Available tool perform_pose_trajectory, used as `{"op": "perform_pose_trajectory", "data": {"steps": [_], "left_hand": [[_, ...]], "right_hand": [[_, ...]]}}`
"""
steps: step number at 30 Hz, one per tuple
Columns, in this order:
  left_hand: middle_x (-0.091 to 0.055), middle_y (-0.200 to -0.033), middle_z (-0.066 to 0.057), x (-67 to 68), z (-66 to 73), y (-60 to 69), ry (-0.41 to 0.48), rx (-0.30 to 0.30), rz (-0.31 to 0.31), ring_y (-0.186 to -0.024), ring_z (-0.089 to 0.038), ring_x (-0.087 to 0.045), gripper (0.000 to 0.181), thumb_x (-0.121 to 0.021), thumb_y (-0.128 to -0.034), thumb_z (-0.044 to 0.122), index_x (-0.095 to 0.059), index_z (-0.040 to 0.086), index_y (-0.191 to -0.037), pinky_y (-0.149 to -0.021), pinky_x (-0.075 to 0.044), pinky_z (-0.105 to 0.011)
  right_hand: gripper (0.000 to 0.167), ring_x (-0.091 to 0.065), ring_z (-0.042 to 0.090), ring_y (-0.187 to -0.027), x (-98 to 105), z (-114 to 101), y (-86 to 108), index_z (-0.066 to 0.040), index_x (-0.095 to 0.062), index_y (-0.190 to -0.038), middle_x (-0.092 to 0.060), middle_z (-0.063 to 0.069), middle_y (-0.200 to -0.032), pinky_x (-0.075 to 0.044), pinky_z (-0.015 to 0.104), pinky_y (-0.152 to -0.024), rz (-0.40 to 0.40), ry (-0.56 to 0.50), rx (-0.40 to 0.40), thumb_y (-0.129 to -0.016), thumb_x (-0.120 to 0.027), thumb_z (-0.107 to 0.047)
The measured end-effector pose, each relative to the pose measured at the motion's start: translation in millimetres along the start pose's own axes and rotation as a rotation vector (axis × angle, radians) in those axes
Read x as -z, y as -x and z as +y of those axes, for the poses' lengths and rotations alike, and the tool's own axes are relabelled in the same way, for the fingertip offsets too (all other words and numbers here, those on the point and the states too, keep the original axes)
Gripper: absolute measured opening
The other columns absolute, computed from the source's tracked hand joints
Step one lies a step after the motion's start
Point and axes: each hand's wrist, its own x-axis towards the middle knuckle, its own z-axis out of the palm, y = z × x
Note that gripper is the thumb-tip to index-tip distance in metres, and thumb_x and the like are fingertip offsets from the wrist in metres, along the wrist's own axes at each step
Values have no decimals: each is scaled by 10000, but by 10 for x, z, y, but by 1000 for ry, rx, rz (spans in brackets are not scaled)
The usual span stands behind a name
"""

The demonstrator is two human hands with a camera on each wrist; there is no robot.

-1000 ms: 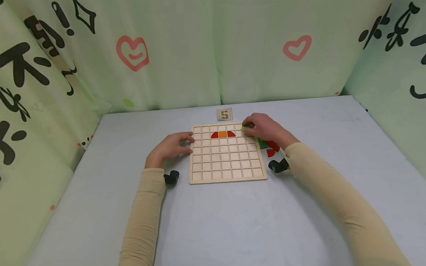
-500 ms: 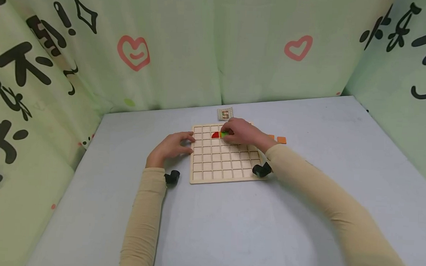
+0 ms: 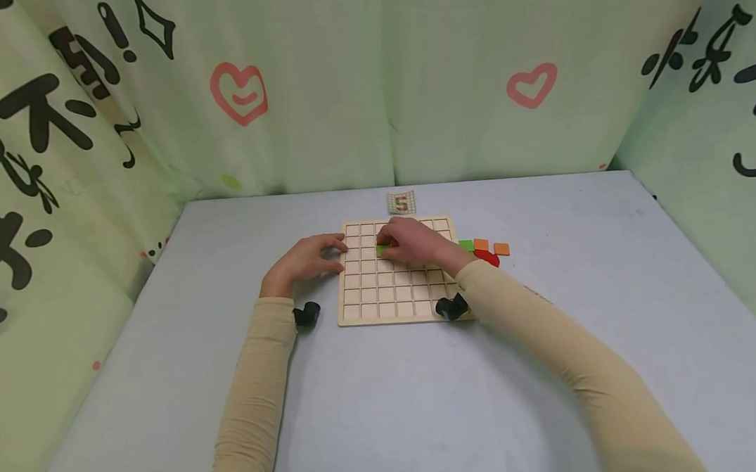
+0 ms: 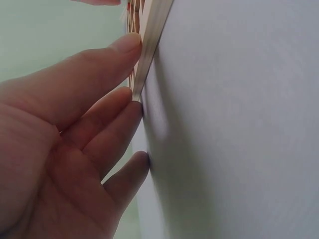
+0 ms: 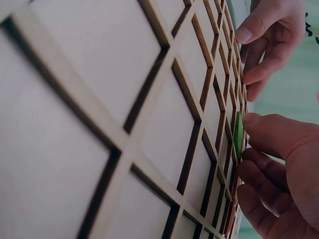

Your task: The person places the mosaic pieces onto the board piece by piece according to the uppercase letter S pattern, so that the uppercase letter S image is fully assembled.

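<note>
A square wooden grid board (image 3: 387,310) lies on the white table. My right hand (image 3: 416,241) is over its upper left part, pinching a green tile (image 3: 382,252) between thumb and fingers. In the right wrist view the green tile (image 5: 238,134) stands in or at a cell under the thumb; whether it is fully seated I cannot tell. A red piece (image 5: 230,219) shows in the grid farther down that view. My left hand (image 3: 304,261) touches the board's left edge with spread fingers, and in the left wrist view the thumb rests against the board's side (image 4: 149,50).
Right of the board lie a green tile (image 3: 465,245), an orange tile (image 3: 481,244), another orange tile (image 3: 501,249) and red pieces (image 3: 489,258). A small patterned card (image 3: 401,202) lies behind the board. Green curtains (image 3: 321,86) surround the table's back and sides.
My right hand has carried the green tile leftward from the board's upper right corner to its upper left part, slightly toward me. The left hand stays at the board's edge.
</note>
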Motion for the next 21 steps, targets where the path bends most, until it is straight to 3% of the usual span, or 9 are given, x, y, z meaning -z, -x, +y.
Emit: {"op": "perform_pose_trajectory", "data": {"steps": [21], "left_hand": [[-427, -1517, -56, 2, 33, 4, -17, 8, -1, -1424, -264, -327, 381, -724, -868, 126, -633, 47, -1229, -1158, -272, -389]], "right_hand": [[171, -560, 193, -885, 3, -13, 23, -48, -717, -1067, -654, 63, -984, -490, 338, -812, -18, 23, -14, -918, -671, -119]]}}
